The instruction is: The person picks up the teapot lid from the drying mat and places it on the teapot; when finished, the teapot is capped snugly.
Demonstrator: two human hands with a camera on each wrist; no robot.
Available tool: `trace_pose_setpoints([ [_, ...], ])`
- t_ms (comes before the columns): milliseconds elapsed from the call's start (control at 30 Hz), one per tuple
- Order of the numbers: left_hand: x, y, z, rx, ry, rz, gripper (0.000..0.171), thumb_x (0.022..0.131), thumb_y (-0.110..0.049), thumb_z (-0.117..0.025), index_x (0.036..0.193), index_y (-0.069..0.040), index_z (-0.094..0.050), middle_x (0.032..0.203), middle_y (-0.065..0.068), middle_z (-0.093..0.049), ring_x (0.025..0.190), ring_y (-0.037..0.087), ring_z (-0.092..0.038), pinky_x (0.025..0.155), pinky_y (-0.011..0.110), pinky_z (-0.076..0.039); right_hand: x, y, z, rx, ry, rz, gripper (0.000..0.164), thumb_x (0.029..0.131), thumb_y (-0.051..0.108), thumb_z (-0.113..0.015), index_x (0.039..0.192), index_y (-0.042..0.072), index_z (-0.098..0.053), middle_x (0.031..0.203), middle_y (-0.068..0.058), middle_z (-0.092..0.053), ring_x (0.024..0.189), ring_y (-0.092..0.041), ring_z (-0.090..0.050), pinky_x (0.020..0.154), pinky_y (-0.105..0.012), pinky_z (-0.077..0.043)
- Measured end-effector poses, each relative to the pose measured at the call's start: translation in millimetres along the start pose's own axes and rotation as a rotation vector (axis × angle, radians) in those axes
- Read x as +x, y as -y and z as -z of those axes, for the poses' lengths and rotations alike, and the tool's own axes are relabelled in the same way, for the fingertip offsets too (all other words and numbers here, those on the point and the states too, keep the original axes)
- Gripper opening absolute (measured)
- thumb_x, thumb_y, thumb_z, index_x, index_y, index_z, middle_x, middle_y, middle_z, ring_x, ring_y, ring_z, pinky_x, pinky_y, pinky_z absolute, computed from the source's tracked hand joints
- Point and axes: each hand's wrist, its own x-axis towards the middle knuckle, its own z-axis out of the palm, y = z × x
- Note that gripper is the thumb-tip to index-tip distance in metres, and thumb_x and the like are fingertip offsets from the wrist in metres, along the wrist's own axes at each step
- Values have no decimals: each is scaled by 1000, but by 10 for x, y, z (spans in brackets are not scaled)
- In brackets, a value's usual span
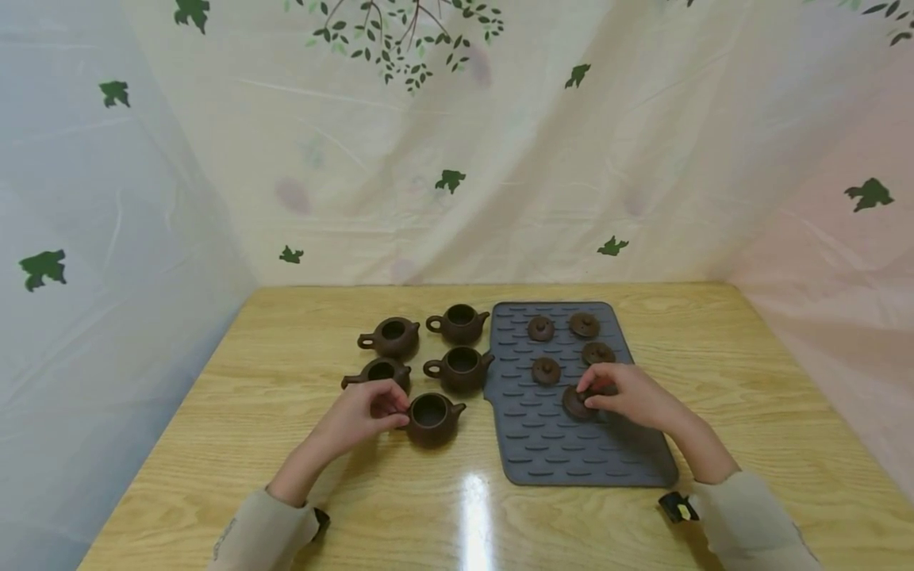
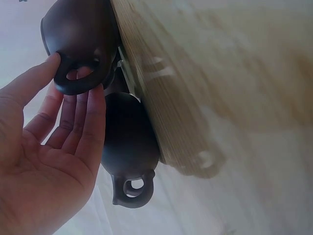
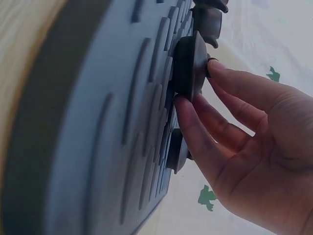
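Observation:
My left hand (image 1: 366, 414) pinches the ring handle of the nearest small brown teapot (image 1: 432, 433), which has no lid and stands on the wooden table. The left wrist view shows thumb and fingertips at the handle (image 2: 78, 88), with another teapot (image 2: 129, 139) beside it. Over the grey mat, my right hand (image 1: 631, 392) holds a round brown teapot lid (image 1: 573, 404). Seen from the right wrist, the thumb is at the knob and a fingertip lies against the edge of the lid (image 3: 190, 66), close over the ridged mat (image 3: 98, 142).
Several other lidless teapots (image 1: 462, 374) stand behind the left hand, spouts to the right. More lids (image 1: 546, 371) lie knob up on the mat's far half, one (image 1: 598, 353) just behind the right hand. A printed cloth (image 1: 514, 230) hangs beyond the table's back edge.

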Motion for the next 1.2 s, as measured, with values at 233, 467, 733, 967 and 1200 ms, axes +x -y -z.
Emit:
trace_pose_setpoints([
  [233,3,10,0,7,-2,-10,12,86,-13,-78,94,-12,-68,92,1,-71,82,5,-66,74,21,-57,-8,33,5,-5,-6,-1,11,92,12,-71,102,13,-67,115,-13,-65,103,-31,-66,77,-37,-55],
  [467,9,12,3,14,1,1,12,87,-14,-77,94,-13,-68,92,0,-71,83,7,-67,75,21,-56,-6,85,12,-20,-12,27,11,91,13,-71,102,13,-68,113,-11,-67,102,-30,-67,78,-37,-54],
  [733,0,10,16,5,12,19,11,88,-16,-77,95,-12,-69,92,0,-71,81,6,-66,73,21,-56,22,191,-13,-27,-26,75,12,91,13,-72,102,14,-68,108,-5,-69,101,-27,-68,79,-31,-55],
  [967,3,9,19,2,15,33,11,88,-15,-77,94,-12,-69,91,1,-71,79,6,-66,71,20,-56,95,287,-48,-27,-27,110,13,90,14,-73,102,15,-69,109,-3,-71,100,-23,-68,81,-33,-55],
  [1200,-3,0,20,-3,17,25,10,87,-15,-77,92,-12,-69,89,1,-71,78,5,-66,69,21,-55,175,392,-91,10,-1,129,14,91,13,-72,104,14,-69,110,-5,-72,101,-24,-69,78,-29,-55],
])
